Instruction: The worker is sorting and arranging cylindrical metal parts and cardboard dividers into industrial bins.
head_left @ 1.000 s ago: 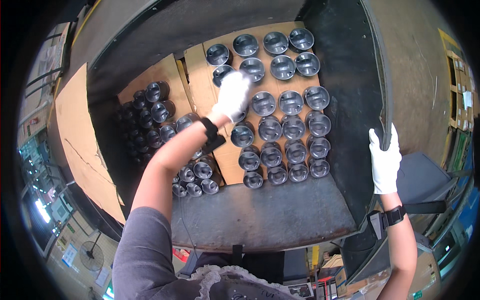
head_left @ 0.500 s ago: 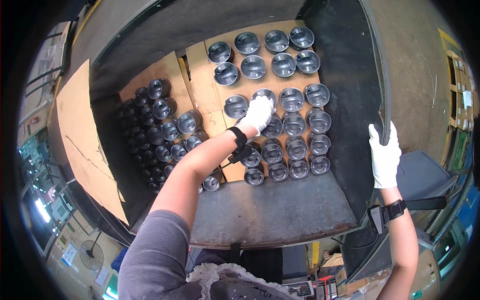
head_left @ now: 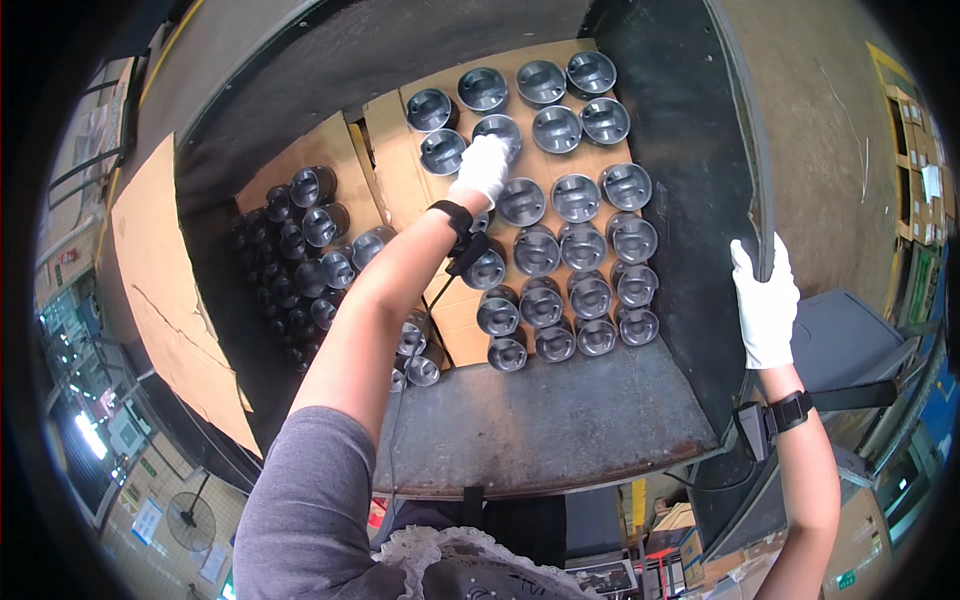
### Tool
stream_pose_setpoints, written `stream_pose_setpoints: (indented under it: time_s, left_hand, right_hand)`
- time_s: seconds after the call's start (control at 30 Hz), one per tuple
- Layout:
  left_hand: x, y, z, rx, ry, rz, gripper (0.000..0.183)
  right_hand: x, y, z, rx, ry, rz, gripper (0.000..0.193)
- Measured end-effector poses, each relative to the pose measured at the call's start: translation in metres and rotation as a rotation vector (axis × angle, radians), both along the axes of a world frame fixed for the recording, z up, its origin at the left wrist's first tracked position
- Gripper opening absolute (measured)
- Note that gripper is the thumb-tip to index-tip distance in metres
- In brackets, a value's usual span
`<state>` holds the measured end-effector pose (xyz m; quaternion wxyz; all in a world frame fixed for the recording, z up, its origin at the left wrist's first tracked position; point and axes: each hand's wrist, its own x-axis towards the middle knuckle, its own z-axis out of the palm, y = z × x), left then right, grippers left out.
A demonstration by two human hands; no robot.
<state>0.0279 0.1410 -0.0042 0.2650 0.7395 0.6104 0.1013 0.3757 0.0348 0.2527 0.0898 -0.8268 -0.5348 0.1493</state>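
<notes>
Several grey metal pistons (head_left: 576, 199) stand in rows on a cardboard sheet inside a large dark box. My left hand (head_left: 483, 168), in a white glove, reaches into the box with its fingers bent over one piston (head_left: 499, 131) in the second row from the far wall. The fingers close on its top, which they partly cover. My left wrist and forearm hide part of the pistons below them. My right hand (head_left: 766, 305), also gloved in white, is wrapped round the top edge of the box's right wall (head_left: 735, 130).
More pistons (head_left: 313, 185) stand packed in the box's shaded left part. A loose cardboard flap (head_left: 165, 290) leans over its left wall. Its dark near panel (head_left: 550, 420) slopes toward me. A grey chair (head_left: 850, 340) is at right, with stacked pallets (head_left: 915, 170) beyond.
My left hand has moved away from me and slightly left, from a third-row piston to a second-row one. The right hand keeps its place on the wall edge. The view has shifted slightly.
</notes>
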Motion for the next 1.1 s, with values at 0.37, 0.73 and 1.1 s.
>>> stream_pose_setpoints:
  time_s: [0.37,0.73,1.1]
  left_hand:
    - [-0.075,-0.015,-0.008,-0.097,-0.057,0.292,0.025]
    - [-0.054,-0.036,0.008,0.09,0.204,0.051,0.027]
    - [-0.059,-0.302,0.096,-0.528,0.15,0.142,0.019]
  right_hand:
    - [-0.009,0.007,0.002,-0.015,0.04,-0.007,0.049]
    - [-0.005,0.002,0.007,-0.049,-0.019,-0.017,0.048]
    - [-0.014,-0.007,0.037,-0.193,-0.243,-0.099,0.071]
